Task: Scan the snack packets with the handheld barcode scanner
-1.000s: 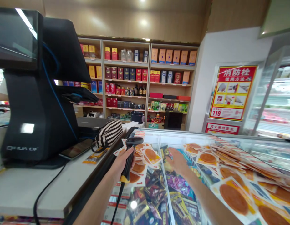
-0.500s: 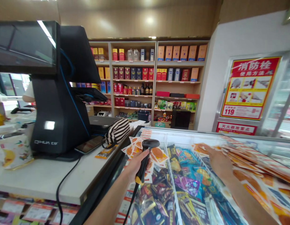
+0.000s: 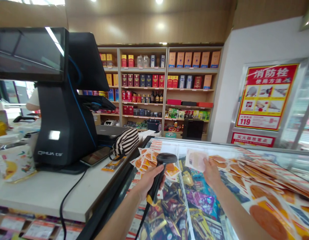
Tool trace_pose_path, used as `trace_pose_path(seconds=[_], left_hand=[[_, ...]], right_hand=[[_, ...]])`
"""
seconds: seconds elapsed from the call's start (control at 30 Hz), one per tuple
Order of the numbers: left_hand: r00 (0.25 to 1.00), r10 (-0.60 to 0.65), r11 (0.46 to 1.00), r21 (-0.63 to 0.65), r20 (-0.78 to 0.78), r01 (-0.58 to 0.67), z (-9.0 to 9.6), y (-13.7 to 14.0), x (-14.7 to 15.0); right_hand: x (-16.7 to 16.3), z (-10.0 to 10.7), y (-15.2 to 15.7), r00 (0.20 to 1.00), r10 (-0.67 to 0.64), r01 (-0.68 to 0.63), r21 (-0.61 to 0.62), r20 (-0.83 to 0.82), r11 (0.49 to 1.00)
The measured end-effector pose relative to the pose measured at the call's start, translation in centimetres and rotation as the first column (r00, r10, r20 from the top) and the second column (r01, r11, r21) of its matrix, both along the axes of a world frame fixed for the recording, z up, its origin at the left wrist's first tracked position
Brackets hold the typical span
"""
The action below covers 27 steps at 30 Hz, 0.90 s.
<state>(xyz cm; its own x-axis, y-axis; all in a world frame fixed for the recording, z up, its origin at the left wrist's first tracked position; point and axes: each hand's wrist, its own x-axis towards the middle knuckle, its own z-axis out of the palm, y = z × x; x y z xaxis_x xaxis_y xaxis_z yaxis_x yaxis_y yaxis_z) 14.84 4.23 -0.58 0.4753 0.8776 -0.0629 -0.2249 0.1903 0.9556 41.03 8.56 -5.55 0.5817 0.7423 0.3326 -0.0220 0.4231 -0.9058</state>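
A pale packet [image 3: 195, 160], its print seemingly blurred, was pinched in the right hand [image 3: 212, 172] over a glass-topped freezer [image 3: 169, 143]; the left hand [image 3: 149, 180] curled tightly round a black scanner [image 3: 158, 178]. Orange-printed packets [image 3: 268, 218] lay rightward, a white counter [image 3: 44, 196] leftward, stocked shelves [image 3: 191, 70] beyond.

- A ceiling lamp [image 3: 159, 1] is shining, glaring off the wooden panel [image 3: 134, 28].
- A white streak is crossing the monitor [image 3: 26, 55].
- The pale packet [image 3: 194, 160] is blurring.
- Wide-angle distortion is stretching the edges.
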Motion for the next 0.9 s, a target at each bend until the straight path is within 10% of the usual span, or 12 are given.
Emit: trace_pose_path(seconds=[0.23, 0.9], left_hand=[[0.999, -0.04, 0.999, 0.011, -0.024, 0.04, 0.4, -0.6, 0.0], [0.995, -0.076, 0.989, 0.124, -0.065, 0.084, 0.6, -1.0, -0.5]], right_hand=[[0.1, 1.3, -0.7, 0.935, 0.085, -0.071, 0.052, -0.344, 0.996], [1.2, 2.5, -1.3, 0.955, 0.056, -0.043, 0.052, -0.291, 0.998]])
